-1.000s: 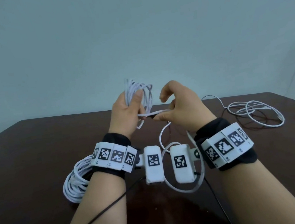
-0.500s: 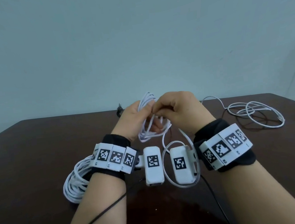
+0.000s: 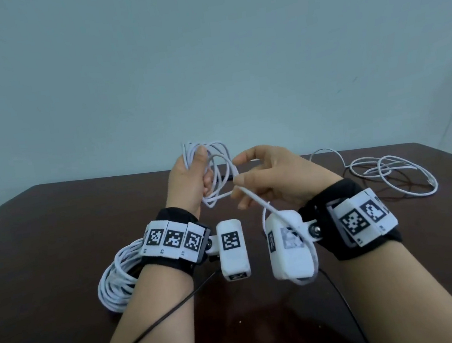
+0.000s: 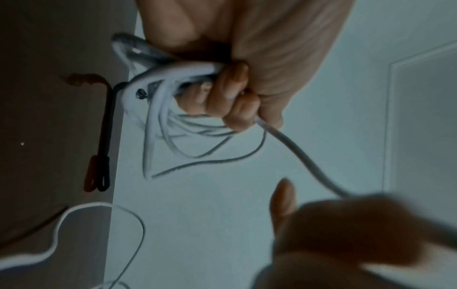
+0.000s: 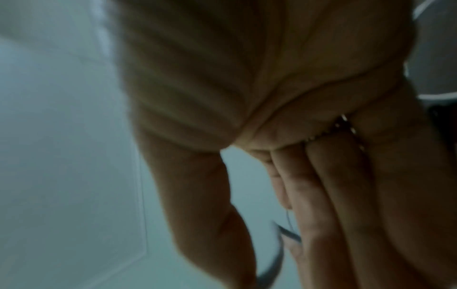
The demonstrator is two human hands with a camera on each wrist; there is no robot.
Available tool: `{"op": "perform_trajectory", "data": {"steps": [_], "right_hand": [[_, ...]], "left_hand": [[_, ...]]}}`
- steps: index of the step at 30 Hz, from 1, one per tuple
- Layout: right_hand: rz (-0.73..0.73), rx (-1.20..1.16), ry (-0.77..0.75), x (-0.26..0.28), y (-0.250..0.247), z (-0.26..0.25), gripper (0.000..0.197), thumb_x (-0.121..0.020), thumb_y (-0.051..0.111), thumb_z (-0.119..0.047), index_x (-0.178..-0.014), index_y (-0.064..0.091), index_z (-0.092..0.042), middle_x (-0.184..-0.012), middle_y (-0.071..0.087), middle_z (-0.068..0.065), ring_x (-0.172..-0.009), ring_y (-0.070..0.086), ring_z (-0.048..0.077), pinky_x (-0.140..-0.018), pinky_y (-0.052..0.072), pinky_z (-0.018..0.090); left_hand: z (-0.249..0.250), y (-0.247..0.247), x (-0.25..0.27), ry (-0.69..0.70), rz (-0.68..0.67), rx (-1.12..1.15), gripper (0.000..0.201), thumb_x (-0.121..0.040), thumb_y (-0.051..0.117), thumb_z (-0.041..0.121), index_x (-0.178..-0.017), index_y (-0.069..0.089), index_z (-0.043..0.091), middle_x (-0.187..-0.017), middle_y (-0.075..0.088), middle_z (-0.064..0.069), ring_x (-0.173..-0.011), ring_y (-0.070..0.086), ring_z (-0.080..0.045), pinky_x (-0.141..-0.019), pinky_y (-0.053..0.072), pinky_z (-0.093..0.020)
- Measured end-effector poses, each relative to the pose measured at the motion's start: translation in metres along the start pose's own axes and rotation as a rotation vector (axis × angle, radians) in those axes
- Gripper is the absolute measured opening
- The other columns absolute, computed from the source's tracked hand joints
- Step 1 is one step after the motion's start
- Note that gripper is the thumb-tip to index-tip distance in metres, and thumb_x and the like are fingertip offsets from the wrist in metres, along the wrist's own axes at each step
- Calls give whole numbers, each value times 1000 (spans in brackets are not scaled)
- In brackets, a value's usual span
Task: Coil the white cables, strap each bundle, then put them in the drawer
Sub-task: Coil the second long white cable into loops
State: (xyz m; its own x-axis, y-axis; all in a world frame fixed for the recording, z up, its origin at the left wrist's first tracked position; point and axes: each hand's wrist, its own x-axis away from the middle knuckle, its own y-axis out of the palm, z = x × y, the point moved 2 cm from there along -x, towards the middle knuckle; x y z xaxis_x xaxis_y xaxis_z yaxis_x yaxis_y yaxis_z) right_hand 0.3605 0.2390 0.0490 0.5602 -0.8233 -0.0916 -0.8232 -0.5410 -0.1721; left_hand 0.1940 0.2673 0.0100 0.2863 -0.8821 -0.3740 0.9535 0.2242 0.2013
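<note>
My left hand (image 3: pixel 191 175) is raised above the dark table (image 3: pixel 44 250) and grips a small coil of white cable (image 3: pixel 212 201), several loops gathered in the fist (image 4: pixel 235 97). The cable's free length (image 4: pixel 296 152) runs from that fist to my right hand (image 3: pixel 265 178), which pinches it between the thumb and a finger. From there it drops and loops around the right wrist camera (image 3: pixel 288 246). The right wrist view is blurred and shows only my palm, my fingers (image 5: pixel 321 215) and a smear of cable.
A finished white coil (image 3: pixel 113 282) lies on the table under my left forearm. A loose white cable (image 3: pixel 390 174) sprawls at the back right. A black strap (image 4: pixel 105 136) lies near the table's far edge. Black camera wires (image 3: pixel 157 319) trail across the near table.
The hands were pressed together low over the table; now the left hand has lifted the coil and the right hand has pulled away to the right along the cable.
</note>
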Motion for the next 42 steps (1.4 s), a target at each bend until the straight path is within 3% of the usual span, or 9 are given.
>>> {"op": "perform_trajectory", "data": {"steps": [6,12,17,25,29,31,33,35,42], "right_hand": [[-200,-151,-79,4,4,-4,49,-84,60,-21,-129,45,-6,-88,72,19,-71,71,26,-75,56,32],[652,711,-224,-10,-32,12,25,-88,60,-32,-111,56,-23,-76,66,-5,-78,64,15,-72,48,29],[990,512,-290,0,-67,15,15,-90,55,-33,-90,61,-19,-72,66,-3,-75,64,20,-77,51,34],[-118,371,-49,10,-18,-1,49,-71,70,-42,-114,60,-21,-103,72,1,-97,68,12,-86,50,28],[-64,104,-226,13,-18,-7,13,-92,55,-12,-96,66,-8,-65,66,5,-66,63,20,-71,48,29],[163,95,-308,4,-26,-6,20,-96,49,-13,-90,68,-16,-51,53,-6,-54,49,15,-67,43,36],[464,284,-361,-5,-34,-1,24,-97,48,-15,-93,69,-24,-48,46,-13,-51,38,11,-63,39,33],[676,531,-365,-9,-39,5,24,-96,48,-18,-103,70,-23,-60,57,-9,-56,45,12,-61,37,27],[740,824,-109,-20,-56,31,24,-96,49,-19,-107,70,-14,-104,70,11,-100,61,28,-74,39,24]], "left_hand": [[0,-11,-3,90,117,-208,35,-92,53,48,-77,55,16,-48,46,8,-42,39,-11,-46,33,-25],[2,-2,8,54,-122,-185,73,-40,71,80,-71,58,14,-55,52,-3,-47,43,-15,-50,39,-25],[9,-13,3,14,150,-150,41,-73,74,44,-55,46,20,-37,42,9,-32,36,-6,-42,32,-19],[2,-41,-6,-128,475,-251,58,-85,61,52,-103,59,-2,-80,56,-10,-57,49,-16,-45,38,-16],[-3,-51,-8,-261,486,58,61,-81,65,52,-116,60,3,-85,65,-10,-68,62,-21,-65,50,-27],[-3,-46,-7,-373,374,300,46,-84,65,49,-115,64,14,-97,71,9,-95,69,-18,-83,52,-27],[-2,-36,-4,-455,176,500,26,-85,60,51,-78,60,26,-58,61,19,-53,64,-2,-53,50,-14],[-5,-29,-3,-500,45,580,52,-86,54,56,-49,39,21,-32,31,10,-25,29,-3,-34,21,-14],[-11,-18,-8,-504,-508,1042,63,-89,42,58,-57,53,5,-42,42,-12,-40,35,-16,-47,32,-30]]}}
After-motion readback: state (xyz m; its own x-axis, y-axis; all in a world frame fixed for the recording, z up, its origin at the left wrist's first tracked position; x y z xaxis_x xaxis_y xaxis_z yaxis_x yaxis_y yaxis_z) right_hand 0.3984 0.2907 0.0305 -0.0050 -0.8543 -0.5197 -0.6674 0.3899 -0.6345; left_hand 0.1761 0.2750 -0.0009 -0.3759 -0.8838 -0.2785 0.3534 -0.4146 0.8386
